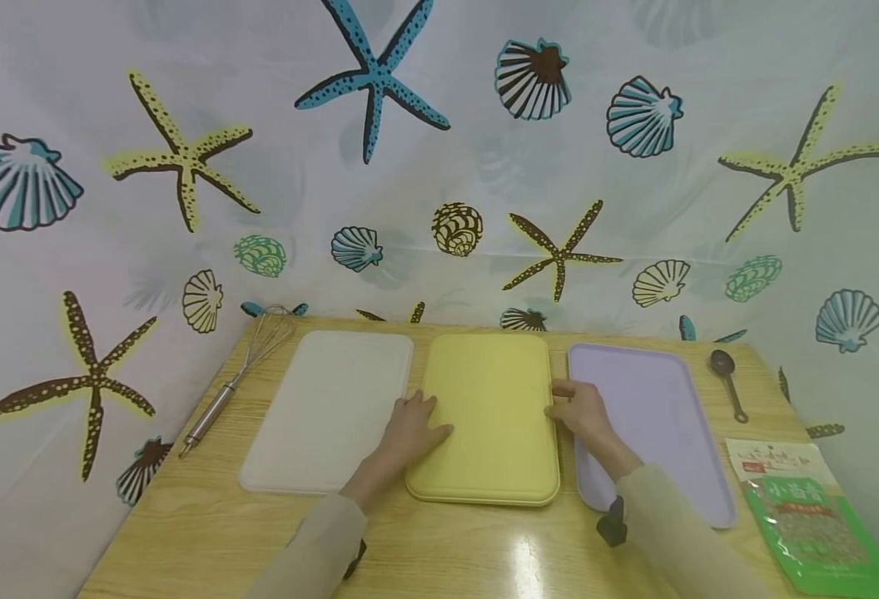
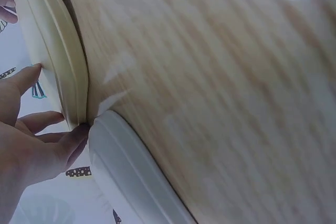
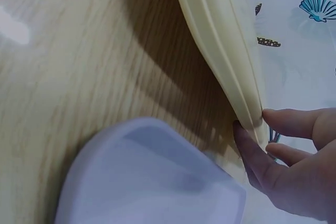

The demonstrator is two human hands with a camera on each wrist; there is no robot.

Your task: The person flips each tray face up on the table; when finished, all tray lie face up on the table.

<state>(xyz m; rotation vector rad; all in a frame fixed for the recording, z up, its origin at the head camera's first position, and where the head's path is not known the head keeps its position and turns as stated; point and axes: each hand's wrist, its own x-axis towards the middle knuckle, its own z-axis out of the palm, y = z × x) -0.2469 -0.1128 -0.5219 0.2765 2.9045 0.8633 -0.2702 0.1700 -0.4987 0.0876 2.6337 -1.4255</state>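
Observation:
A yellow tray (image 1: 494, 408), flat face up, lies in the middle of the wooden table. My left hand (image 1: 408, 428) holds its left edge, thumb on top and fingertips (image 2: 79, 135) at the rim, beside the white tray (image 1: 330, 408). On the opposite side my right hand (image 1: 583, 409) pinches the right edge, its thumb (image 3: 289, 121) above and a finger under the rim. A dark shadow shows under the yellow rim in the right wrist view. The right wrist passes over the purple tray (image 1: 649, 408), which has a raised rim.
A wire whisk (image 1: 225, 391) lies left of the white tray. Past the purple tray are a dark measuring spoon (image 1: 722, 363) and a green and white food packet (image 1: 814, 512). A cloth printed with shells and starfish (image 1: 402, 191) hangs behind the wooden table (image 1: 439, 557) and at its sides.

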